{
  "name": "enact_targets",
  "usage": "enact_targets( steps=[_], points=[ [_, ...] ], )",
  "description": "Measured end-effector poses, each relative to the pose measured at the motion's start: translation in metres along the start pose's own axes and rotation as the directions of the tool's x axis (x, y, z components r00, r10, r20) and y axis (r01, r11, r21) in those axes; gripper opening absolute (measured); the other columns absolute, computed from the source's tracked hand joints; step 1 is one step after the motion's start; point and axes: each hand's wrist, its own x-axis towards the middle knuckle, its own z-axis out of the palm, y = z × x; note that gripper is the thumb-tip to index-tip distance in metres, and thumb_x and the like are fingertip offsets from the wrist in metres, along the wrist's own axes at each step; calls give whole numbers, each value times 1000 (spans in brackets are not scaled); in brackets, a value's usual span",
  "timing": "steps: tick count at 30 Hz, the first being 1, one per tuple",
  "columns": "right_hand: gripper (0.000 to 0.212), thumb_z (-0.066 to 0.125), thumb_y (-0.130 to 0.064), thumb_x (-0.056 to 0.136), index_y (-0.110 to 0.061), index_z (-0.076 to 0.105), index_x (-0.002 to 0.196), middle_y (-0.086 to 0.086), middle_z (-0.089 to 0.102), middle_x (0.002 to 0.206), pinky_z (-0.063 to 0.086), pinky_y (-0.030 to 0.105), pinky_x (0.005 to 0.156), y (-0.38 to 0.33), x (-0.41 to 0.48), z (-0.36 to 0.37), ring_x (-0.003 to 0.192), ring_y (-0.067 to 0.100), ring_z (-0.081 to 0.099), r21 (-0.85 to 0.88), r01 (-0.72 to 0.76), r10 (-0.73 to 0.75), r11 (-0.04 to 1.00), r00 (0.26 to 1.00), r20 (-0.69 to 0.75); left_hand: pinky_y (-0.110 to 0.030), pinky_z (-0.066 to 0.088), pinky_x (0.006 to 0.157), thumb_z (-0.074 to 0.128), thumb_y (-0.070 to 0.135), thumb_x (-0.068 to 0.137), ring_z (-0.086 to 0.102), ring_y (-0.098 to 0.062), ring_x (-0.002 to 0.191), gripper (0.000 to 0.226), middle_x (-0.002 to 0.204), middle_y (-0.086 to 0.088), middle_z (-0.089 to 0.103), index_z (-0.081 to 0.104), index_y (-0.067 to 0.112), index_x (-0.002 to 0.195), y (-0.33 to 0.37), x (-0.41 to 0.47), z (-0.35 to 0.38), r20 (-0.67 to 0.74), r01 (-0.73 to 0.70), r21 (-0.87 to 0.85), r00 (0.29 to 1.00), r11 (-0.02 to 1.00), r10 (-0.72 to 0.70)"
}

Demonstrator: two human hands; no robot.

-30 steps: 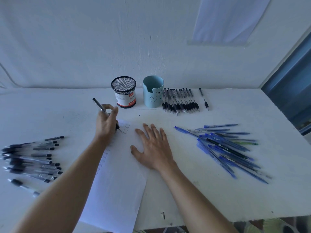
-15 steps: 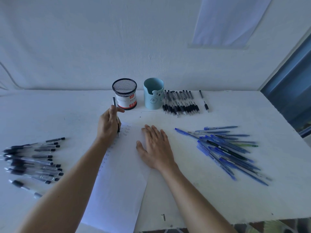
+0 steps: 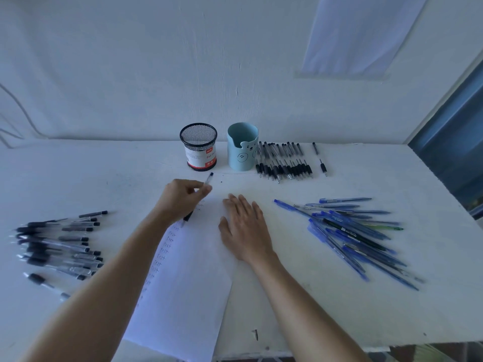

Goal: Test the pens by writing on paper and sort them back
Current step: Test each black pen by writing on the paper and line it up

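Observation:
My left hand (image 3: 180, 198) grips a clear pen with black ends (image 3: 208, 179) above the top of the white paper sheet (image 3: 188, 278); the pen's top points up and right, its dark lower end shows below my wrist. A column of small written words runs down the paper's left side. My right hand (image 3: 244, 226) lies flat with straight fingers on the paper's right edge. A pile of black pens (image 3: 56, 244) lies at the left, a pile of blue pens (image 3: 350, 233) at the right, and a row of black pens (image 3: 283, 160) at the back.
A black mesh pen cup (image 3: 199, 147) and a light blue pen holder with a bear face (image 3: 241, 146) stand at the back near the wall. One pen (image 3: 319, 158) lies apart, right of the back row. The table's front edge runs along the bottom.
My left hand turned the pen from upright to slanted, its top now pointing right toward the cups. My right hand stayed flat on the paper.

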Motion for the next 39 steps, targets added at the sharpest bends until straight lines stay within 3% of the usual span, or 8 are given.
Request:
enact_targets(
  steps=[4, 9, 13, 16, 19, 24, 29, 39],
  points=[
    [81, 1, -39, 82, -10, 32, 151, 7, 26, 162, 7, 41, 123, 0, 0, 1, 151, 21, 19, -18, -19, 19, 1000, 1000, -4, -35, 46, 75, 64, 51, 90, 57, -22, 87, 29, 83, 2, 70, 65, 28, 106, 4, 0, 10, 46, -35, 374, 999, 927, 19],
    [84, -2, -40, 81, -10, 29, 154, 7, 23, 163, 4, 39, 123, -1, 0, 0, 151, 20, 17, -29, -18, 18, 999, 1000, 11, -41, 50, 82, 59, 61, 88, 57, -26, 99, 47, 97, -2, 68, 52, 32, 124, 2, 0, 12, 179, -20, 431, 982, 902, -63],
    [76, 6, -39, 86, -12, 31, 152, 5, 24, 163, 4, 38, 123, -1, -1, 0, 151, 19, 17, 3, -25, 24, 1000, 1000, 10, -38, 48, 83, 51, 38, 99, 59, -29, 104, 30, 93, 2, 69, 57, 29, 127, -3, -5, 1, -30, 11, 380, 1000, 925, 0],
    [55, 32, -29, 95, -14, 36, 147, 3, 29, 161, 6, 37, 122, 1, 3, -2, 150, 18, 19, 75, -54, 53, 996, 998, 21, -44, 32, 105, 45, 35, 102, 39, -29, 134, 38, 137, -2, 55, 50, 33, 140, -14, -8, -4, -84, 19, 491, 996, 871, 26],
    [66, 28, -40, 82, -17, 46, 141, 0, 43, 152, 17, 37, 118, -3, 9, -3, 142, 18, 33, 147, -123, 129, 981, 991, -29, -47, 11, 117, 32, 49, 103, 13, -25, 149, 52, 160, 1, 27, 31, 35, 153, -28, -12, -3, 4, 41, 594, 999, 803, -54],
    [44, 54, -46, 90, -20, 53, 125, -1, 52, 132, 23, 39, 107, -21, 32, -4, 128, 23, 41, 173, -328, 341, 929, 939, -51, -44, 10, 119, 29, 49, 103, 13, -24, 150, 53, 164, 4, 21, 25, 37, 154, -36, -18, -2, -18, 17, 632, 1000, 775, -7],
    [50, 55, -65, 79, -23, 65, 104, 0, 49, 122, 25, 46, 101, -30, 51, -5, 123, 25, 39, 19, -358, 359, 933, 933, -17, -44, 10, 119, 29, 48, 103, 13, -23, 150, 53, 163, 5, 22, 25, 37, 154, -33, -18, -1, -27, 29, 638, 1000, 770, -16],
    [31, 50, -44, 82, -22, 67, 94, -4, 61, 104, 24, 41, 84, -21, 52, -18, 102, 24, 54, -5, -367, 364, 930, 925, -105, -45, 12, 118, 31, 50, 102, 14, -22, 150, 52, 163, 6, 23, 27, 38, 152, -32, -19, 0, -44, 35, 637, 999, 770, -9]
  ],
)
